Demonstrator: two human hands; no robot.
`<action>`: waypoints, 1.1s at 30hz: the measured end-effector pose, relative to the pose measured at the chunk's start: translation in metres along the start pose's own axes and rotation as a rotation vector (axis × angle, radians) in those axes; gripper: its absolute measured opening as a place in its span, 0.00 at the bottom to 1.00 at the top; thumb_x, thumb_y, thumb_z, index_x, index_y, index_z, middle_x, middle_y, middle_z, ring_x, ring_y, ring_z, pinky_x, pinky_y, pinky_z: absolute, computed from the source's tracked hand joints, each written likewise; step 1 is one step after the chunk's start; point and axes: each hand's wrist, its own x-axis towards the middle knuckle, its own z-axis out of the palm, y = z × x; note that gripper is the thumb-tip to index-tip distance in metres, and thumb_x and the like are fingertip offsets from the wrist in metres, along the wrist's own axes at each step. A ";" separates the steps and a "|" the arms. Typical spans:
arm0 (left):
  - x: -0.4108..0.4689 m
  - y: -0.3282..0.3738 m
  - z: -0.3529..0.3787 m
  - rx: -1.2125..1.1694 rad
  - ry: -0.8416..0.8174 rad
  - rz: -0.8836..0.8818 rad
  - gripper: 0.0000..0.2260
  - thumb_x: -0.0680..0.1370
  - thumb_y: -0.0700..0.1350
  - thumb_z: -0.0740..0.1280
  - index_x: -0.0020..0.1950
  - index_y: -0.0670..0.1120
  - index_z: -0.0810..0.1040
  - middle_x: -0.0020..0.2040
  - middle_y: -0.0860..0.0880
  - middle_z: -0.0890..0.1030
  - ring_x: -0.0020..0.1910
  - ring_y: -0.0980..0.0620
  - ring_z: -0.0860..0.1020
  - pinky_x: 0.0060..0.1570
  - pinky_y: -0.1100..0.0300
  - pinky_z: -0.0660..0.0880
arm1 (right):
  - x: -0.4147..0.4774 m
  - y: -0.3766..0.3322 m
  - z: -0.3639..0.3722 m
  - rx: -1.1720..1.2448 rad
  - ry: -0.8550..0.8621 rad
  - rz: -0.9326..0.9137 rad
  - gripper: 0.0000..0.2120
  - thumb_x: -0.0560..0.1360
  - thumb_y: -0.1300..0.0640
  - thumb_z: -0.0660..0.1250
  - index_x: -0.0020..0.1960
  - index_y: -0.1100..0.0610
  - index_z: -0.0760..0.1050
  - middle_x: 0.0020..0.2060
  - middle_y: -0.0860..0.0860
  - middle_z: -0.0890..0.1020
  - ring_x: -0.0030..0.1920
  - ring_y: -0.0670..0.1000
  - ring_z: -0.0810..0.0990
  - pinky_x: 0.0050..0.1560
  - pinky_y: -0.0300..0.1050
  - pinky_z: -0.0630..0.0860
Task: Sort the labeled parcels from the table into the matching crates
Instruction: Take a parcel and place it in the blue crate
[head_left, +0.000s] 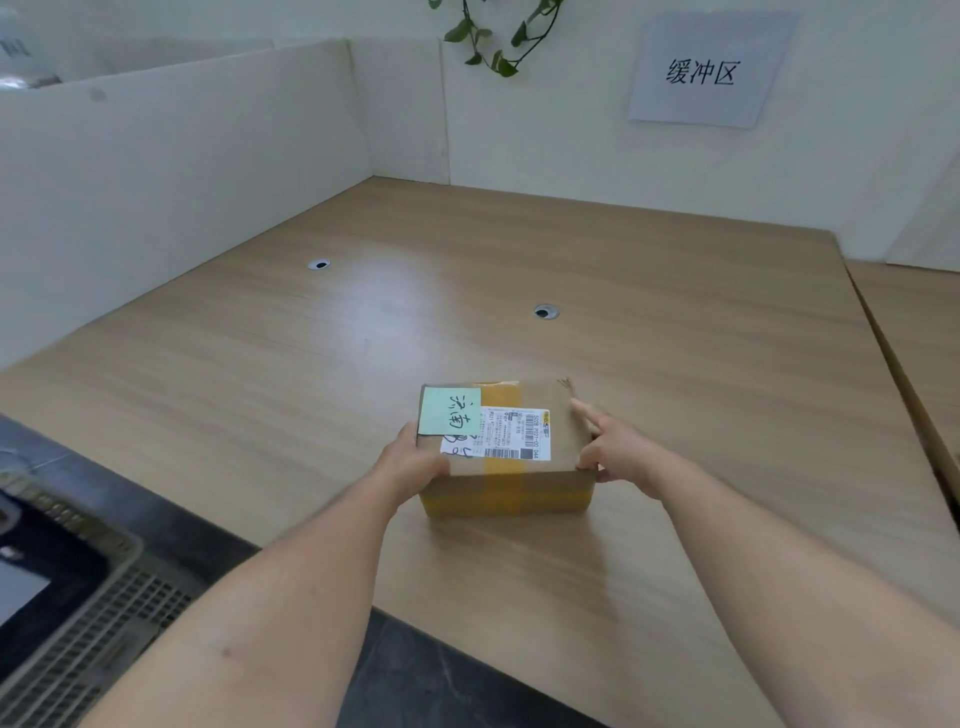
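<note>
Centre frame: left hand (415, 460) and right hand (621, 449) grip the parcel (519, 491) at opposite sides, probably for a level lift. Green note (449, 410) faces up, readable.

The left hand (415, 460) and right hand (621, 449) hold a labelled parcel (519, 491) on the table (675, 338).
</note>
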 end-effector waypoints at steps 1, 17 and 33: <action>-0.001 -0.004 0.000 -0.025 0.000 0.003 0.26 0.73 0.37 0.66 0.69 0.53 0.65 0.57 0.49 0.76 0.51 0.49 0.73 0.40 0.60 0.72 | 0.001 0.002 0.000 0.030 -0.002 -0.001 0.40 0.72 0.72 0.63 0.76 0.43 0.57 0.65 0.52 0.72 0.49 0.54 0.75 0.56 0.54 0.77; 0.016 -0.018 0.010 0.338 0.193 0.133 0.33 0.79 0.52 0.62 0.79 0.50 0.49 0.77 0.43 0.56 0.75 0.44 0.56 0.71 0.48 0.59 | 0.001 -0.002 0.009 -0.205 0.337 0.322 0.22 0.74 0.42 0.60 0.46 0.63 0.76 0.29 0.57 0.83 0.29 0.57 0.83 0.41 0.51 0.82; 0.016 0.008 0.009 0.235 -0.064 -0.045 0.36 0.72 0.50 0.74 0.75 0.50 0.62 0.64 0.44 0.76 0.54 0.44 0.79 0.40 0.53 0.80 | -0.003 -0.004 0.026 0.065 -0.015 0.187 0.24 0.74 0.57 0.70 0.64 0.51 0.62 0.57 0.54 0.77 0.47 0.59 0.80 0.39 0.54 0.82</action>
